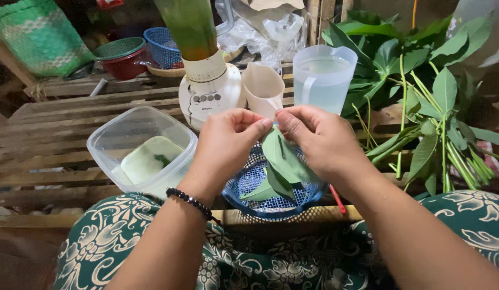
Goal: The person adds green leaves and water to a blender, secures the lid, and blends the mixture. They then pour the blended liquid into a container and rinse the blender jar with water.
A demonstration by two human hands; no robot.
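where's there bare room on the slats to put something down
Bare slats lie left of the clear plastic tub, toward the green woven basket. It is crowded from the blender and pitcher to the leaf pile; both hands work over the blue basket.

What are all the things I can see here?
Leaf: one, green, pinched between both hands over the blue basket.
Blue basket: one, blue, below the hands, a few leaves inside.
Tub: one, clear, left of the basket, pale liquid inside.
Blender: one, white base, green liquid in the jar, behind the hands.
Cup: one, cream, right of the blender.
Jug: one, clear, holding water, right of the cup.
Leafy stems: a heap, green, far right.
Slatted table: one, brown wood.
Left hand: one, bead bracelet at the wrist.
Right hand: one.
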